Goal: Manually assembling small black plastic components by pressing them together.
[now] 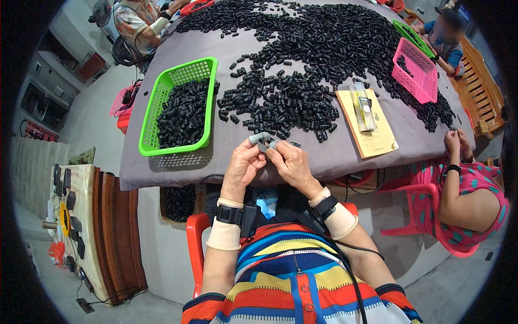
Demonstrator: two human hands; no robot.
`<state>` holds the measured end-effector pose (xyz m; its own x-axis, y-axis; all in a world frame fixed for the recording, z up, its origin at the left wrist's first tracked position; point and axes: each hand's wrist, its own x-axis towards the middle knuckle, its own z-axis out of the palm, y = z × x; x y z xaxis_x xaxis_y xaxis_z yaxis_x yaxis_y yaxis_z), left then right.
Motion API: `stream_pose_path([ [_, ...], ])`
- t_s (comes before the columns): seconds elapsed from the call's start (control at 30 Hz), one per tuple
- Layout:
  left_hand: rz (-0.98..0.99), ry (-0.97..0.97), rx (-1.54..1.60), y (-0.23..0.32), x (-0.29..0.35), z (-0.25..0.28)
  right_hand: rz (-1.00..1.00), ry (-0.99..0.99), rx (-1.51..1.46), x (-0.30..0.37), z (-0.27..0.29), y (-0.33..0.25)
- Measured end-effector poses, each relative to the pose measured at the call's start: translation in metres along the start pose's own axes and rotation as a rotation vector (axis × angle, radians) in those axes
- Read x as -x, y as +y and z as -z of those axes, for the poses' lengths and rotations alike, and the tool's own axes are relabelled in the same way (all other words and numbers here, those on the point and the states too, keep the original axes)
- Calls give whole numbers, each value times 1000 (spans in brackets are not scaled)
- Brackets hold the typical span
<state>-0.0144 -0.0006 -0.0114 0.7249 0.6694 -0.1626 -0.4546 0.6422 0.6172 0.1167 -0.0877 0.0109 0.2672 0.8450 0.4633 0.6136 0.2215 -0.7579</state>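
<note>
My left hand (244, 163) and my right hand (292, 163) meet at the table's near edge, fingers closed in a pinch. Greyish covers wrap some fingertips of both. Between them is a small black part (263, 146), mostly hidden by the fingers. Just beyond lies a loose pile of short black cylindrical parts (280, 102), with a few pieces close to my right fingertips. A green plastic basket (212, 102) to the left holds many similar parts.
A yellow notepad (382, 141) carries a clear container (362, 110) at right. Beyond it are a pink basket (429, 86) and a larger heap of black parts (340, 32). Co-workers sit around the grey-covered table (162, 175). A cable (353, 270) hangs by my right arm.
</note>
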Motion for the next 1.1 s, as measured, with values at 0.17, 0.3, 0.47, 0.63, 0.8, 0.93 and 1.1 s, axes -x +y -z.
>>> stream_pose_path([
  [0.17,1,-34,18,1,1,0,4,0,19,-1,0,-1],
  [0.3,-5,-19,1,1,0,-2,-4,3,24,-1,-2,0],
  [0.47,-5,-19,-10,-1,-2,2,-16,-5,59,-1,-2,-2],
  [0.63,6,-23,-17,1,-1,1,0,6,63,-2,-2,-1],
  [0.8,4,9,-16,0,-2,1,13,8,48,-2,-4,0],
  [0.93,-3,9,-5,0,-3,-1,12,14,69,-3,-3,-3],
  [1.1,-18,1,-24,0,-1,-4,16,19,121,-3,-7,-1],
])
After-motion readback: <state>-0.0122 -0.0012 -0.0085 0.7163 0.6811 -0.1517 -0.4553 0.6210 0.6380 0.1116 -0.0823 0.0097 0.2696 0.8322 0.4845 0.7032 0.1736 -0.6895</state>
